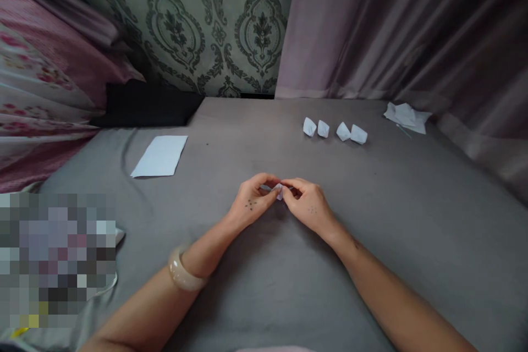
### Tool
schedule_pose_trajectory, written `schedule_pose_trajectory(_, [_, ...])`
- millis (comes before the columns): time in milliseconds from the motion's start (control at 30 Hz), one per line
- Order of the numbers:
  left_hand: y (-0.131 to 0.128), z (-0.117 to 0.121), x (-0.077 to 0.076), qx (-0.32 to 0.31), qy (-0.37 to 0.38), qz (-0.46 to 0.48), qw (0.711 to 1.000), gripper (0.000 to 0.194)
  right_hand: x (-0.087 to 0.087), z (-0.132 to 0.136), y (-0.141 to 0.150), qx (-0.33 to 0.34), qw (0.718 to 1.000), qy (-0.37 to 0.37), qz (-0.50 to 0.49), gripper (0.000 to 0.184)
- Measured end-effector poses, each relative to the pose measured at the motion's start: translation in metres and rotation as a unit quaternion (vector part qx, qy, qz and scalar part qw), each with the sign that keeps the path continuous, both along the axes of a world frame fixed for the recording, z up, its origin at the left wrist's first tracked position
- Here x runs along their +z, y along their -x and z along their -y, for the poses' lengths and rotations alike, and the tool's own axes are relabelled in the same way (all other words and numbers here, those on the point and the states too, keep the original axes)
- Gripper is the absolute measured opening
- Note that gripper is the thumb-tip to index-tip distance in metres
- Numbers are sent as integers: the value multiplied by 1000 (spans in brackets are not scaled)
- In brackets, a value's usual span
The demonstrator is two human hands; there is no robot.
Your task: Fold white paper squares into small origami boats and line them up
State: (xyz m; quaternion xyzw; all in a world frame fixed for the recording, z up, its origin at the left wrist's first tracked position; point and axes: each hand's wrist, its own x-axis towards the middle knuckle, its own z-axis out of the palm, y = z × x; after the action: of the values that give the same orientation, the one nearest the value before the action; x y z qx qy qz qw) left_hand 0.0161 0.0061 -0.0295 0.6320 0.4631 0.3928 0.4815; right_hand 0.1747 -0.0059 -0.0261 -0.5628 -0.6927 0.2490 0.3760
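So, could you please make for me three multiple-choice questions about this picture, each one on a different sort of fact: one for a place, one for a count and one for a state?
1. Where does the flat white paper sheet lie, seen from the left hand and right hand?
A. Under them
B. To their left
C. To their right

2. How many folded white paper shapes stand in the row beyond the hands?
A. Two
B. Three
C. Four

3. What are the two hands doing?
A. Both pinch a small piece of folded paper
B. Both lie flat and open
C. Only one touches any paper

Answers:
1. B, because the sheet lies left of the hands in the head view.
2. C, because four separate shapes show in the row.
3. A, because the fingertips of both hands meet on the paper.
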Motion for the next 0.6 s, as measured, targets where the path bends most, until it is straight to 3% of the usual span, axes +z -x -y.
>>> schedule_pose_trajectory(267, [-1,1,4,8,-91,-64,994,9,3,5,4,-9,1000,6,5,20])
schedule_pose_trajectory(600, [-1,2,5,-27,-184,-118,975,12,7,6,4,-5,999,13,30,22])
